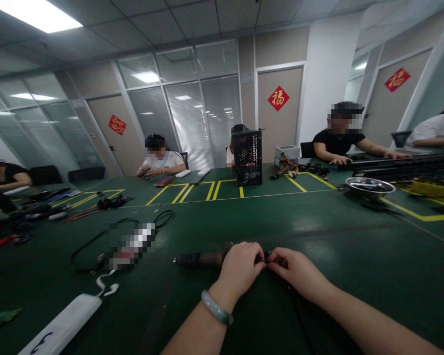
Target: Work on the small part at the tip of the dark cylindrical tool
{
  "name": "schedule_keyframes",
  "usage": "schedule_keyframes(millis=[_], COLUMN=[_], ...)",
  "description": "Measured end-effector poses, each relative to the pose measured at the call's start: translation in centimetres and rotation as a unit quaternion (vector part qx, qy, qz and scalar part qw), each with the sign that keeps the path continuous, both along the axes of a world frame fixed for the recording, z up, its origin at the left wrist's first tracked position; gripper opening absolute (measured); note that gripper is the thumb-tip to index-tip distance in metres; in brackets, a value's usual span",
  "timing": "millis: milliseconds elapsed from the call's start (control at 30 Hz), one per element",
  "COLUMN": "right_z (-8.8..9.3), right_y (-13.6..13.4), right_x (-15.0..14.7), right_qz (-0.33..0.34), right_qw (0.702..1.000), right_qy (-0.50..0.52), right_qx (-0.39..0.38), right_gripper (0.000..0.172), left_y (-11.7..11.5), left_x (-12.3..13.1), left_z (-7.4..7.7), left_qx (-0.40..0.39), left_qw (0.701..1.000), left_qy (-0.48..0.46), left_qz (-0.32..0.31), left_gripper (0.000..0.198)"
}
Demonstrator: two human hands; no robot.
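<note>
We log the left hand [240, 272], jade bangle [217, 307] at its wrist, closed around a dark cylindrical part [200, 260] held just above the green bench mat [370, 291]; the right hand [296, 272] pinches narrowly at its far end, fingers meeting the left hand

Left hand [240, 276] beside right hand [299, 273]

Cylinder [200, 259] in hand: black and dull brown. Bench [355, 266]: dark green, ruled with yellow lines [295, 183]. Bangle [216, 306]: pale green. Door [281, 133]: beige, bearing a red diamond [278, 98] with gold lettering.
</note>
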State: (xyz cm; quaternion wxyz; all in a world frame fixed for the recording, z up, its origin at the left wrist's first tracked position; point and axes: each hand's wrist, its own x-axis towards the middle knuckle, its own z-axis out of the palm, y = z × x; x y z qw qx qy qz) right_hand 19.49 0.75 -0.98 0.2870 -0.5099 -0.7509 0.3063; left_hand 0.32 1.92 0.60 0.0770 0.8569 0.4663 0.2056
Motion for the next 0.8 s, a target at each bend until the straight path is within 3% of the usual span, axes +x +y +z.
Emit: schedule_keyframes(millis=[133,800], right_z=[0.06,0.16], right_y=[-0.19,-0.59], right_x=[0.00,-0.12], right_qz=[0.019,-0.022], right_qw=[1.000,0.999], right_qy=[0.016,-0.032], right_qx=[-0.011,-0.014], right_gripper=[0.013,0.015], left_y=[-0.15,-0.29], left_x=[0.04,-0.37], left_z=[0.24,0.36], left_qx=[0.006,0.005], left_qw=[1.000,0.999], left_qy=[0.014,-0.002], left_qz=[-0.016,-0.042], left_gripper=[0.009,0.008])
